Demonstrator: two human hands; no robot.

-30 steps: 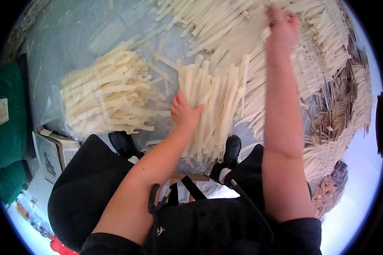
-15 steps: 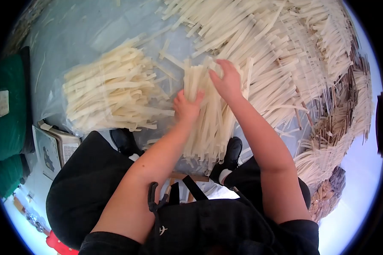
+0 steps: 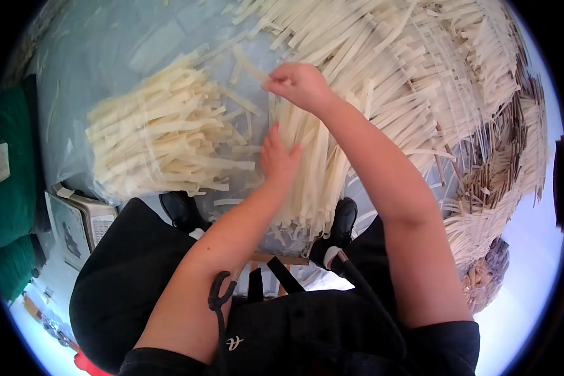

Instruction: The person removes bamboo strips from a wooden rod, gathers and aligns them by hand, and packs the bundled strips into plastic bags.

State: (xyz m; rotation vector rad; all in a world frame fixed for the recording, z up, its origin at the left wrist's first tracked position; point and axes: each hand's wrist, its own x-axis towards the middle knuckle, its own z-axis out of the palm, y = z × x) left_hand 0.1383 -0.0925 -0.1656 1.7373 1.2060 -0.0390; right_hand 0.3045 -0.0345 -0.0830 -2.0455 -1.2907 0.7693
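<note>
Pale flat strips lie side by side in a pile [image 3: 316,169] between my shoes. Against the left side of this pile rests my left hand [image 3: 280,156], its fingers apart. My right hand [image 3: 299,84] is above the pile's far end, fingers pinched together at the end of a pale strip [image 3: 250,66] that points up and left. To the left, a bundle of similar strips [image 3: 160,128] lies partly wrapped in clear plastic.
Many more strips [image 3: 395,75] spread across the far right, with brown sticks [image 3: 507,138] beyond. Green sacks [image 3: 9,182] stand at the left edge, near a beige device [image 3: 100,222]. Black shoes [image 3: 182,212] flank the pile. A brown-filled bag [image 3: 485,279] is at lower right.
My right hand came back from the far right strips to the pile, then moved left, and its fingers closed. My left hand stayed at the pile's left side.
</note>
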